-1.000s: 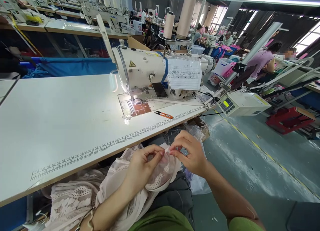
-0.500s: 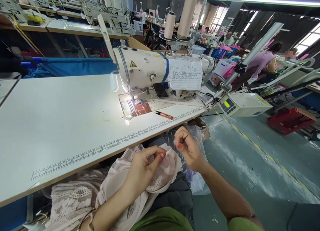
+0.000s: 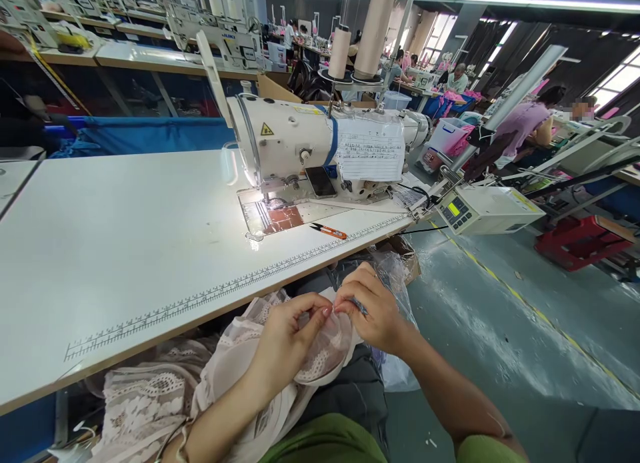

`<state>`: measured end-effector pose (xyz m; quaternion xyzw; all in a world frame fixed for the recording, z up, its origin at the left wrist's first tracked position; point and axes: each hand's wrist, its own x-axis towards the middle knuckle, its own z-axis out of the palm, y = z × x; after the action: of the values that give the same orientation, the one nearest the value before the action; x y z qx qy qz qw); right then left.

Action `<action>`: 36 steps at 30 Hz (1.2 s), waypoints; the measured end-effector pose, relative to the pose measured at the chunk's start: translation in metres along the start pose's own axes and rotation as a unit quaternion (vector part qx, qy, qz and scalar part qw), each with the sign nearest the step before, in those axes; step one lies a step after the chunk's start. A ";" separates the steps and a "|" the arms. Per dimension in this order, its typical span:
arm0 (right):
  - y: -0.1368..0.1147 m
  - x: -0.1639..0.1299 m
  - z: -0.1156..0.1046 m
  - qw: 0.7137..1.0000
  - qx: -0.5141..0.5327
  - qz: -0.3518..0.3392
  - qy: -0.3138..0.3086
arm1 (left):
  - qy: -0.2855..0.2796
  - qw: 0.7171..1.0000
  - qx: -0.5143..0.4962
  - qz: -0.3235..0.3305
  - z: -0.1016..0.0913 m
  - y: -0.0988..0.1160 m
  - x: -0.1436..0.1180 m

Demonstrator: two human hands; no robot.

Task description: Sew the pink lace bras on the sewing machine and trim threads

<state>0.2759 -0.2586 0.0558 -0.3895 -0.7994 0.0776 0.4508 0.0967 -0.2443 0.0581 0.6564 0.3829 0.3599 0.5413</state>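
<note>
A pale pink lace bra [image 3: 327, 353] with moulded cups lies across my lap, below the table edge. My left hand [image 3: 293, 329] is closed, pinching the sheer fabric at the upper edge of a cup between thumb and forefinger. Right against those fingertips, my right hand [image 3: 373, 309] is closed too, its thumb and forefinger pinched at the same spot. A small dark, slim tool [image 3: 359, 307] is tucked in the right hand; the fingers hide most of it, so its kind is unclear. More lace pieces [image 3: 145, 399] hang at the left under the table.
A white sewing machine [image 3: 285, 139] stands on the white table [image 3: 125, 236], which has a printed ruler [image 3: 225, 291] along its front. Orange thread snips [image 3: 329, 231] and a phone [image 3: 320, 181] lie by the machine. A control box [image 3: 490, 209] juts out at the right.
My right hand has moved left and slightly down, from apart to meeting the left fingertips at the fabric. My left hand keeps its pinch in the same place.
</note>
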 end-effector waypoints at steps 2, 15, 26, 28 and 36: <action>0.002 -0.001 0.002 0.998 0.045 0.040 0.008 | 0.001 1.000 -0.006 -0.004 0.000 0.000 0.000; 0.001 -0.002 -0.008 1.000 -0.013 0.007 0.024 | -0.004 1.000 -0.012 -0.007 0.000 -0.003 0.000; 0.008 -0.003 0.001 0.977 -0.167 0.028 0.128 | 0.017 0.998 0.060 0.020 0.001 -0.004 -0.004; 0.015 -0.005 -0.005 0.972 -0.145 0.070 0.170 | 0.016 0.999 0.040 0.007 0.002 -0.005 -0.003; 0.032 -0.015 -0.016 0.946 0.133 0.176 -0.238 | -0.037 0.997 -0.059 -0.044 -0.023 0.012 -0.014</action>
<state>0.3103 -0.2509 0.0403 -0.4309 -0.7846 0.3516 0.2740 0.0715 -0.2483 0.0722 0.6188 0.3697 0.3331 0.6078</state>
